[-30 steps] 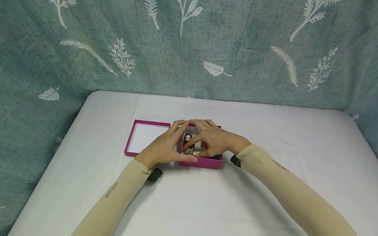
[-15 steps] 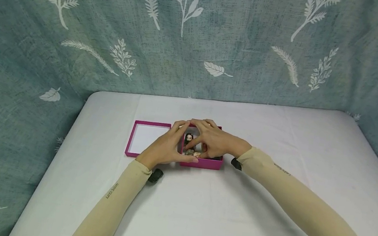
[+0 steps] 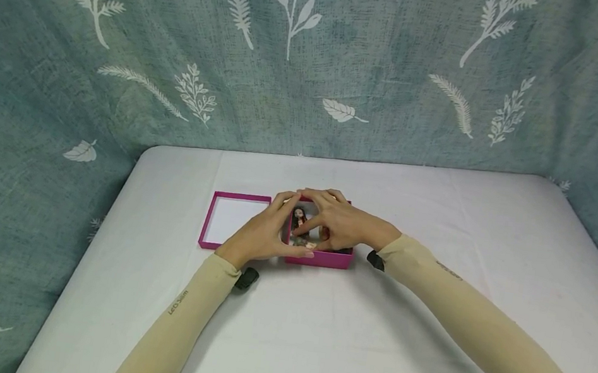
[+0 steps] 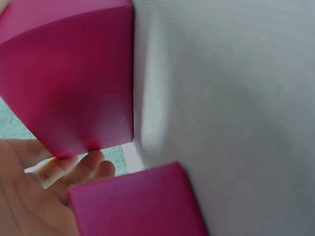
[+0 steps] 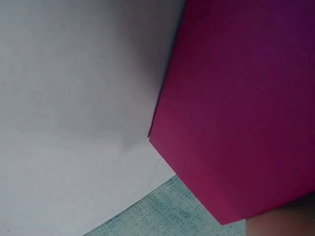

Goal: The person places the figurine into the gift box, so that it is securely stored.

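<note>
A magenta open-topped box (image 3: 325, 260) stands on the white table, its wall close up in both wrist views. My left hand (image 3: 262, 232) grips its left end, thumb along the front side and fingers at the back corner. In the left wrist view, the fingertips of this hand (image 4: 29, 191) reach the far lower edge of the box (image 4: 83, 83). My right hand (image 3: 339, 221) reaches down into the box from the right. Its thumb and index finger pinch a small dark-haired doll (image 3: 299, 213), whose lower body is partly hidden. Pale, small things lie under the fingers.
Left of the box lies the shallow magenta lid (image 3: 207, 218), white inside up; its edge (image 4: 138, 206) shows near the hand in the left wrist view. A green leaf-print curtain (image 3: 265, 99) hangs behind the white-covered table (image 3: 300, 340).
The doll's head has risen slightly and more of its hair and body shows beside the right fingers. Both hands keep nearly the same place at the box.
</note>
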A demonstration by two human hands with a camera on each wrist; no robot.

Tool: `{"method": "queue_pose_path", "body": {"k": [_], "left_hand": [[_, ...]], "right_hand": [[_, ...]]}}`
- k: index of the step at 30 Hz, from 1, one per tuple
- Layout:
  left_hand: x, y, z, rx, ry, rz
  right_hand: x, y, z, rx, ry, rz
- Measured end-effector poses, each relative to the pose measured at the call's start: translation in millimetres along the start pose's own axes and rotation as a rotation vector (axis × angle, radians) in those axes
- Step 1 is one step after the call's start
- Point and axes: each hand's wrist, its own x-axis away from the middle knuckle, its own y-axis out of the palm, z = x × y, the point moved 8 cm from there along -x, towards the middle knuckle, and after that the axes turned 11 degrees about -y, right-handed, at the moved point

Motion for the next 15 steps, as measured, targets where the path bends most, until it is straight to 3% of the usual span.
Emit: {"method": "queue_pose_path", "body": {"k": [9,15], "left_hand": [[-1.7,0.6,0.5,-0.021,0.004,-0.001],[-1.1,0.1,-0.6,-0.022,-0.008,-0.004]], "right_hand": [[13.6,-13,0,-0.035,0.000,0.092],[38.5,-25,8,-0.121,0.072,0.204]]}}
